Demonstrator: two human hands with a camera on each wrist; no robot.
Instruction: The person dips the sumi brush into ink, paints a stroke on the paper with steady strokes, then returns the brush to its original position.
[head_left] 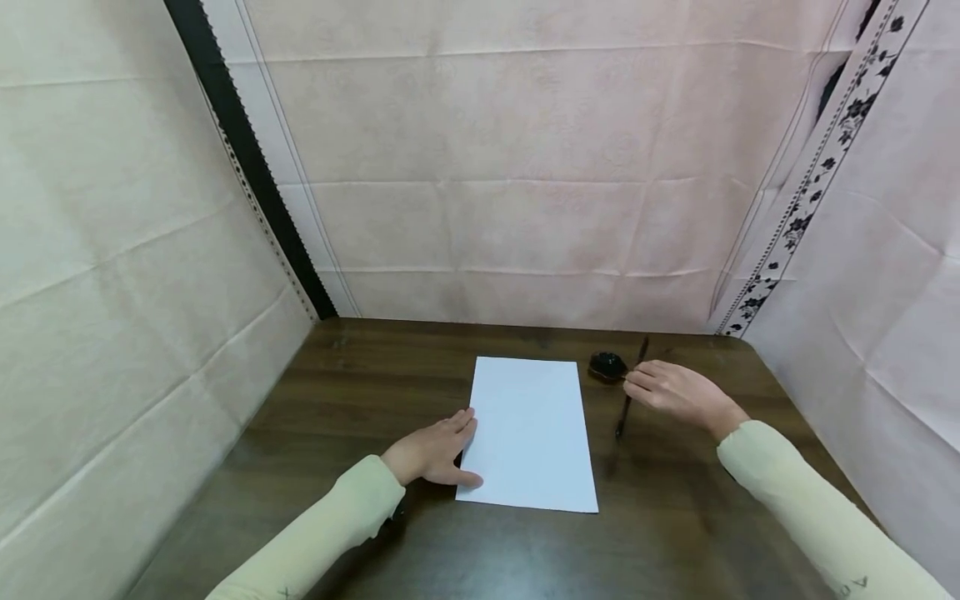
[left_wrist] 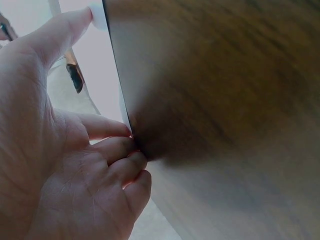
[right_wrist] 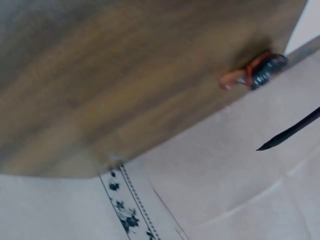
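Note:
A blank white sheet of paper (head_left: 528, 433) lies on the brown table. My left hand (head_left: 438, 450) rests on its left edge, thumb and fingers spread; the left wrist view shows the palm side of this hand (left_wrist: 85, 145) along the paper's edge (left_wrist: 97, 65). Right of the sheet, my right hand (head_left: 675, 393) pinches a slim dark brush (head_left: 624, 417) around its middle. In the right wrist view only the brush's pointed end (right_wrist: 287, 136) shows, without the hand. Beside those fingers sits a small glossy black inkstone (head_left: 606, 365), its side reddish-brown in the right wrist view.
The wooden table (head_left: 360, 375) extends on both sides of the paper. Pale cloth hangs behind it (head_left: 525, 167) and along the left and right sides. A black-flowered border (head_left: 817, 175) runs down the right-hand cloth.

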